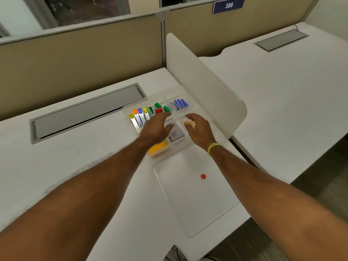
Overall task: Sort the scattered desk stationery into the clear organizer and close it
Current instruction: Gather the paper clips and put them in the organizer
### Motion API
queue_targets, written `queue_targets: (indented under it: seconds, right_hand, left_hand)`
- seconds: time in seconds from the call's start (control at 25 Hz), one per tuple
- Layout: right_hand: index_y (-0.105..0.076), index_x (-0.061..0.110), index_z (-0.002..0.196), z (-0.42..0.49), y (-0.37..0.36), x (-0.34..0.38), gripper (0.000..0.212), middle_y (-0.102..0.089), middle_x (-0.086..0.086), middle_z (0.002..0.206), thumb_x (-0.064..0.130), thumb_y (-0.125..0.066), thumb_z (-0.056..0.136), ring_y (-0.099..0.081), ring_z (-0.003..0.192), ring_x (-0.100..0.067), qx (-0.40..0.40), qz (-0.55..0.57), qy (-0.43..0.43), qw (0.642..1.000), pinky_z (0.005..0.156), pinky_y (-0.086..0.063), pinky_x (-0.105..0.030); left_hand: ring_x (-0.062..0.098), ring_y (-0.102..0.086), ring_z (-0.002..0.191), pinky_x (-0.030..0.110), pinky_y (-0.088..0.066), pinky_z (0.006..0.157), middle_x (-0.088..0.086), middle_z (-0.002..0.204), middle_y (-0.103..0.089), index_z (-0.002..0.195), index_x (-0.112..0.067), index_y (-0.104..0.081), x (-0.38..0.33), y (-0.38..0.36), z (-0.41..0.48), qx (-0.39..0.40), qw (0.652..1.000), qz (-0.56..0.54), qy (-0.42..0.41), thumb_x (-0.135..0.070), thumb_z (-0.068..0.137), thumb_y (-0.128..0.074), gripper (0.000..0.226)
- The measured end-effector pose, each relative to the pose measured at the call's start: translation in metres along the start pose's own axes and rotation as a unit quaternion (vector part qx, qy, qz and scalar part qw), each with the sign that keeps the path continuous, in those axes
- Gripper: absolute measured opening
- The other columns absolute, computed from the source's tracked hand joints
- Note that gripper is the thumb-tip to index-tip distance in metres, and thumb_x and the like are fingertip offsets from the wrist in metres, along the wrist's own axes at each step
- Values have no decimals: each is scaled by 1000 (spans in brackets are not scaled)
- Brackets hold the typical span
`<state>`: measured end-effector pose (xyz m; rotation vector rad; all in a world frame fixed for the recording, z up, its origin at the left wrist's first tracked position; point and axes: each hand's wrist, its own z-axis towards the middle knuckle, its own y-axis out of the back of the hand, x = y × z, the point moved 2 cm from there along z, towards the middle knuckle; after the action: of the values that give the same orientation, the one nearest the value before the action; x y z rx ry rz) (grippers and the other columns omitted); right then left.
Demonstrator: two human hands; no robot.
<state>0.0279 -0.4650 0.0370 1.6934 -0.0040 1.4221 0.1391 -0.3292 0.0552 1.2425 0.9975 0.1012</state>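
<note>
— Where is the organizer (189, 146) sitting?
— It is lying open on the desk (75, 166), hard against the divider (203, 81) at its 3 o'clock. Its lid (194, 204) is lying flat toward 6 o'clock, with one red dot (203, 176) showing on it.

— What is lying in it, by count?
— Four markers (139, 118) are lying side by side at 9 o'clock, their caps yellow, orange, blue and yellow. At 12 o'clock three green clips (157, 105) and one red clip (159, 110) are sitting close together. At 1 o'clock three blue boxes (180, 103) are standing in a row. One yellow pad (157, 148) is lying at 7 o'clock, partly hidden. One white box (176, 133) with purple print is lying at the middle, just beside the pad.

— What are the hands doing?
— The left hand (156, 127) is reaching over the middle of the organizer, fingers straight and spread, holding nothing. Whether it is touching the white box I cannot tell. The right hand (198, 129) is hovering over the 3 o'clock side, fingertips curled and pinching one small pink-and-yellow item (190, 123), too blurred to name. One yellow band (213, 147) is circling that wrist.

— Anything else?
— One grey hatch (88, 112) is lying in the desk at 9 o'clock of the organizer. One plate (228, 5) reading 386 is hanging on the partition (188, 34) at 12 o'clock.
</note>
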Motion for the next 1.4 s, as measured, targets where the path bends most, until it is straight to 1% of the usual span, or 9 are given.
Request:
queue_targets:
  seconds: [0.12, 0.24, 0.44, 0.6, 0.8, 1.08, 1.16, 1.28, 1.4]
  right_hand:
    - [-48, 14, 136, -23, -24, 19, 48, -51, -7, 139, 24, -62, 91, -43, 130, -21, 91, -59, 49, 993, 110, -33, -33]
    - [-40, 15, 143, -44, -48, 38, 60, -42, -7, 148, 30, -63, 90, -35, 137, -23, 140, -103, 100, 980, 115, -29, -37]
    - [-24, 19, 151, -83, -95, 70, 80, -19, -9, 159, 46, -64, 87, -16, 147, -25, 176, -189, 177, 950, 119, -20, -43]
    - [-10, 25, 154, -118, -131, 97, 86, 0, -6, 162, 47, -62, 88, 1, 150, -24, 232, -219, 199, 927, 121, -9, -45]
    - [-3, 28, 154, -153, -177, 116, 91, 7, -4, 162, 51, -61, 87, 8, 149, -24, 291, -237, 217, 901, 120, -4, -46]
    - [-8, 25, 154, -191, -226, 134, 87, 0, -3, 163, 52, -58, 88, 3, 150, -21, 348, -249, 246, 870, 120, -2, -41]
    - [-22, 20, 151, -197, -239, 142, 80, -17, -4, 160, 51, -59, 88, -11, 148, -22, 351, -240, 245, 872, 120, -10, -38]
    - [-45, 18, 135, -202, -257, 158, 59, -45, -3, 138, 45, -63, 86, -40, 129, -22, 348, -229, 230, 879, 109, -29, -35]
    - [-55, 17, 117, -202, -277, 171, 38, -53, -5, 121, 39, -63, 87, -48, 115, -24, 350, -236, 200, 884, 98, -38, -36]
  left_hand:
    - [23, -40, 136, 43, -34, 109, 3, 149, -43, 145, -21, -37, 26, 12, -33, -13, 999, 51, 3, -50, 91, -54, 63]
    - [24, -33, 140, 49, -31, 111, 3, 153, -37, 148, -21, -31, 56, 24, -68, -12, 996, 85, -1, -68, 85, -45, 80]
    - [25, -7, 149, 54, -10, 117, 4, 162, -11, 153, -27, -14, 111, 38, -139, 11, 987, 149, 60, -89, 71, -23, 103]
    - [23, 3, 149, 55, -2, 117, 2, 162, 0, 153, -30, -6, 153, 50, -204, 13, 981, 166, 103, -93, 65, -15, 109]
    - [20, 9, 149, 53, 1, 118, 1, 162, 6, 153, -29, -1, 197, 57, -279, 28, 969, 166, 178, -93, 66, -18, 109]
    - [18, 6, 149, 51, 0, 119, 1, 162, 5, 153, -28, -1, 236, 58, -350, 27, 961, 151, 231, -93, 62, -13, 113]
    - [18, 5, 149, 50, -1, 119, 0, 162, 4, 153, -27, -2, 246, 60, -363, 23, 959, 143, 245, -92, 62, -12, 113]
    - [18, 0, 149, 49, -5, 120, 1, 162, -1, 153, -26, -7, 261, 67, -375, 4, 959, 132, 250, -92, 63, -5, 112]
    - [19, -6, 149, 49, -9, 119, 1, 162, -7, 153, -25, -13, 274, 76, -382, -8, 960, 135, 247, -91, 61, 5, 114]
